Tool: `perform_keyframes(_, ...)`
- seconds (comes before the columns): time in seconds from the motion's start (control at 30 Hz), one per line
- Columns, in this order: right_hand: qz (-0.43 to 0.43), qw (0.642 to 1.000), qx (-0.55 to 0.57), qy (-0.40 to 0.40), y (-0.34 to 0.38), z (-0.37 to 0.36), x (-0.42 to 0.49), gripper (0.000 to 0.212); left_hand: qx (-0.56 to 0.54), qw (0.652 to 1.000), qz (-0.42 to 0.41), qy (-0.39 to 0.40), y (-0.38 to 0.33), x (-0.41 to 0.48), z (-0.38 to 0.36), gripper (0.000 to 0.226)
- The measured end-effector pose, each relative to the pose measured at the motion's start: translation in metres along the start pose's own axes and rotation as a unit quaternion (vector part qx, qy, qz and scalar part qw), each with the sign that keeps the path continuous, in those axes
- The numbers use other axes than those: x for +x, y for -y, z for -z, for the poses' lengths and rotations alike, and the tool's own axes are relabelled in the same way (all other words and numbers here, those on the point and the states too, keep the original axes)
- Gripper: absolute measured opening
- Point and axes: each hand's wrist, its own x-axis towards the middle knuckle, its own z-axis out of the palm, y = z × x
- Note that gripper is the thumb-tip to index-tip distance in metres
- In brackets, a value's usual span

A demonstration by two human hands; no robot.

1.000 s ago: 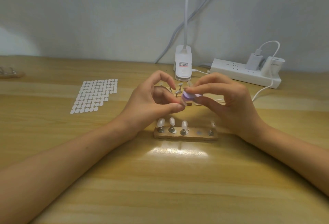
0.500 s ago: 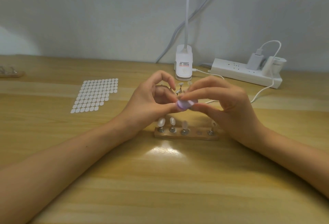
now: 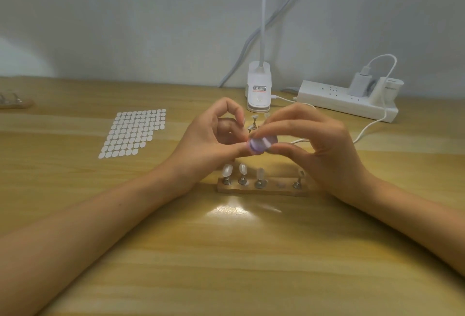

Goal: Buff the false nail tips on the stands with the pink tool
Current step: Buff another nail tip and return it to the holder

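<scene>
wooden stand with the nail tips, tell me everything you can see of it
The wooden stand is a low, light-brown strip lying flat on the table, just nearer the camera than both hands. Small metal pegs rise from it: three at its left end carry pale, translucent nail tips, one spot looks empty, and the rightmost peg sits partly behind the right hand. Lamp glare lies just before it.

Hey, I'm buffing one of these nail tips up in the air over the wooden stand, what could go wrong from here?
1. The right hand grips the pink tool only by fingertips against the left hand; it may slip.
2. Both hands hover right above the wooden stand; a drop or lowered wrist could knock the nail tips standing on it.
3. The white cable lies close behind the right hand and might snag.
</scene>
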Motion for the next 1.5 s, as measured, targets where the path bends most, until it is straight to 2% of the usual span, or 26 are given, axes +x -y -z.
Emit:
perform_keyframes(0.1,-0.031,0.999,-0.02,-0.027,-0.005,0.005,0.0,0.025,0.0,1.0,-0.001,-0.007,0.0,-0.001,0.0,0.041)
perform_keyframes(0.23,0.011,1.0,-0.003,-0.009,0.0,0.002,-0.001,0.024,0.017,1.0,-0.013,0.001,-0.001,-0.001,-0.001,0.039)
perform_keyframes(0.33,-0.019,1.0,-0.007,-0.022,-0.003,0.005,0.0,0.025,0.041,0.999,-0.018,-0.014,-0.002,-0.002,-0.001,0.039)
perform_keyframes(0.47,0.021,1.0,0.002,0.004,-0.001,0.003,0.0,0.024,0.078,0.996,-0.036,-0.029,-0.003,-0.003,0.0,0.04)
perform_keyframes(0.57,-0.002,1.0,-0.005,-0.015,-0.002,0.005,0.001,0.025,0.097,0.994,-0.033,-0.047,-0.002,-0.003,0.0,0.041)
perform_keyframes(0.7,0.024,1.0,-0.005,0.002,0.001,0.002,0.001,0.025,0.113,0.992,-0.038,-0.046,-0.001,-0.002,0.0,0.04)
perform_keyframes(0.8,0.007,1.0,-0.014,-0.014,0.0,0.005,0.002,0.024,0.11,0.991,-0.049,-0.05,-0.001,-0.002,0.0,0.041)
perform_keyframes(1.1,0.036,0.999,-0.026,-0.003,0.001,0.002,0.002,0.023,0.105,0.992,-0.056,-0.052,-0.001,-0.004,-0.001,0.043)
perform_keyframes(1.23,0.001,0.999,-0.031,-0.023,-0.002,0.007,0.002,0.024,0.104,0.992,-0.052,-0.05,-0.001,-0.003,-0.001,0.042)
perform_keyframes(1.37,0.029,0.999,-0.035,-0.002,0.0,0.004,0.001,0.023,0.098,0.992,-0.058,-0.045,0.0,-0.003,-0.001,0.04)
perform_keyframes(1.5,-0.061,0.996,-0.031,-0.058,-0.006,0.012,0.001,0.026,0.087,0.994,-0.058,-0.03,-0.001,-0.004,-0.001,0.037)
